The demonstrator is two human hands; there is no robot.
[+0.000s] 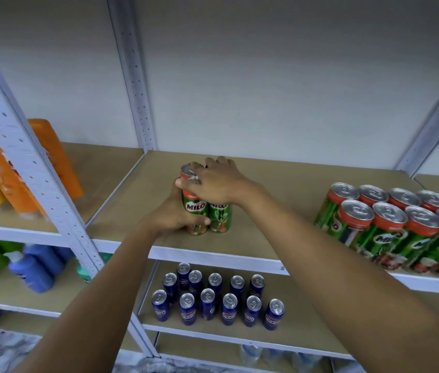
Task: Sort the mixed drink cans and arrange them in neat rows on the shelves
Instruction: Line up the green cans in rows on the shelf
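Note:
A small cluster of green Milo cans [219, 216] with red rims stands in the middle of the upper shelf [280, 200]. My left hand [171, 214] wraps around the left side of the cluster, thumb across the front of a can. My right hand [214, 181] lies over the tops of the cans, fingers curled down behind them. At the right of the same shelf stand two rows of Milo cans [398, 224]. On the shelf below, blue cans [214, 297] stand in two rows.
White perforated metal uprights [49, 189] frame the shelf bays. The left bay holds orange and yellow bottles [3, 173] above, and green and blue bottles [35, 267] below. Clear bottles [250, 354] show on the lowest shelf. A plain wall is behind.

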